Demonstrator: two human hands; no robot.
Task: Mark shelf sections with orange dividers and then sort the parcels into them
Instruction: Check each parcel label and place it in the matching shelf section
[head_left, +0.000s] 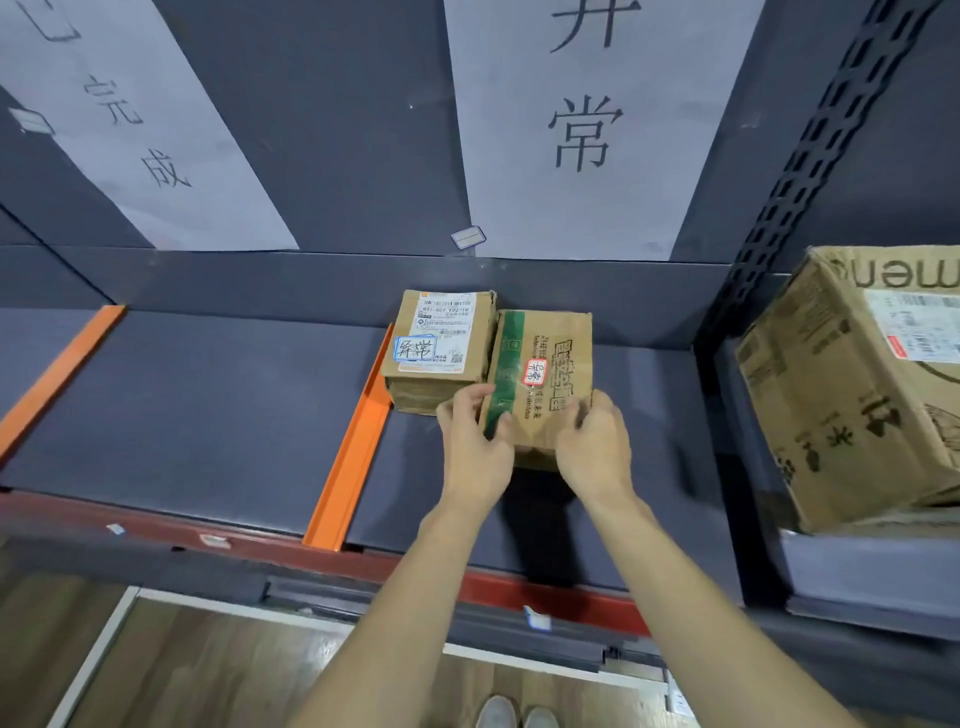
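Note:
A brown parcel with green tape and a red-edged label (545, 374) sits on the dark shelf (208, 415), right of the middle orange divider (353, 447). My left hand (475, 441) grips its near left corner and my right hand (595, 447) grips its near right corner. A second parcel with a white shipping label and a blue-edged tag (439, 343) lies against its left side, beside the divider. Another orange divider (57, 374) lies further left.
White paper signs (597, 130) hang on the back panel above the sections. A large cardboard box (857, 384) stands on the neighbouring shelf at right, behind a perforated upright (810, 156). The shelf's red front beam (260, 543) runs below; wooden floor lies beneath.

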